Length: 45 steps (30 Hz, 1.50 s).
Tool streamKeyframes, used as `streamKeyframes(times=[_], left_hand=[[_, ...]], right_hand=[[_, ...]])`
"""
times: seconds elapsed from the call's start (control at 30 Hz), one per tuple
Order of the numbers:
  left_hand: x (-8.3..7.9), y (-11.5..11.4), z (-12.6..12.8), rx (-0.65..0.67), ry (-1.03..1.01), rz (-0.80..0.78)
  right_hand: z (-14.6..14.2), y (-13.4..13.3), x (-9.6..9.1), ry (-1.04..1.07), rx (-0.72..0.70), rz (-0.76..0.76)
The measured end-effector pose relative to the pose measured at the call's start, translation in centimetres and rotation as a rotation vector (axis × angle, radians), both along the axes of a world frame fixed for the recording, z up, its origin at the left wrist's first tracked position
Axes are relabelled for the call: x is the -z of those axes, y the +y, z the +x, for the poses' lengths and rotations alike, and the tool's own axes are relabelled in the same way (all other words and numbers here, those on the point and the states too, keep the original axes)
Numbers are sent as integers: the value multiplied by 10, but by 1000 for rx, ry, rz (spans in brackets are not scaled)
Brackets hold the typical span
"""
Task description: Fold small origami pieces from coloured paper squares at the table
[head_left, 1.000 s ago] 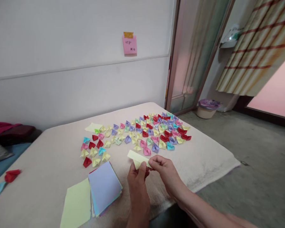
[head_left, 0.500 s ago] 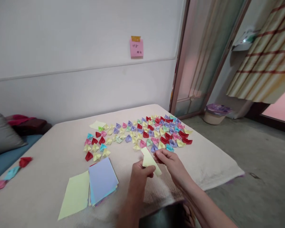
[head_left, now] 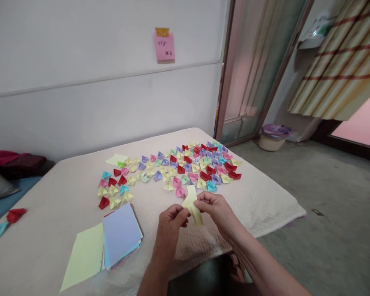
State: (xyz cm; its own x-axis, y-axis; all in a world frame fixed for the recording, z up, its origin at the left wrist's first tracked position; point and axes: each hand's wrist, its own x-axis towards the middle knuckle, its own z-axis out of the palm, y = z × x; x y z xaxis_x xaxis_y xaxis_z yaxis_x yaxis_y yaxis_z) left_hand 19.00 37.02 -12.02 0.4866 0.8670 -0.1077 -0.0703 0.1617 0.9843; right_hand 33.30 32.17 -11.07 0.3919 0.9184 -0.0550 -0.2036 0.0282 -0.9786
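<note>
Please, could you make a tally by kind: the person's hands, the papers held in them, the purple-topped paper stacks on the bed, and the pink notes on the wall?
Hands: 2 (left hand, right hand)
Held folded pale yellow paper: 1
Purple-topped stack on the bed: 1
Pink note on the wall: 1
Total: 5

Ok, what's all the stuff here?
held paper: 1, pale yellow, middle
folded papers: dozens, mixed colours, on cream cloth
paper stack: 1, lilac on top, front left
flat sheets: at least 2, pale yellow, left
loose pieces: 3, red, blue, pink, left
cushion: 1, grey, left
note: 1, pink, wall
shelf: 1, white, right
bin: 1, beige, floor
door: 1, brown frame, back
curtain: 1, cream and red, right
left hand, right hand: 2, bare, on held paper
</note>
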Motion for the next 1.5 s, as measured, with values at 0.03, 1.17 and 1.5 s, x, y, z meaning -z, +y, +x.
streamKeyframes(times=[0.03,1.17,1.5], left_hand=[[0,0,0,-6,3,10],[9,4,1,74,-98,-28],[4,0,0,28,-85,35]], right_hand=[[-2,0,0,4,-8,6],[-14,1,0,-53,-17,31],[-15,-1,-4,-18,-35,79]])
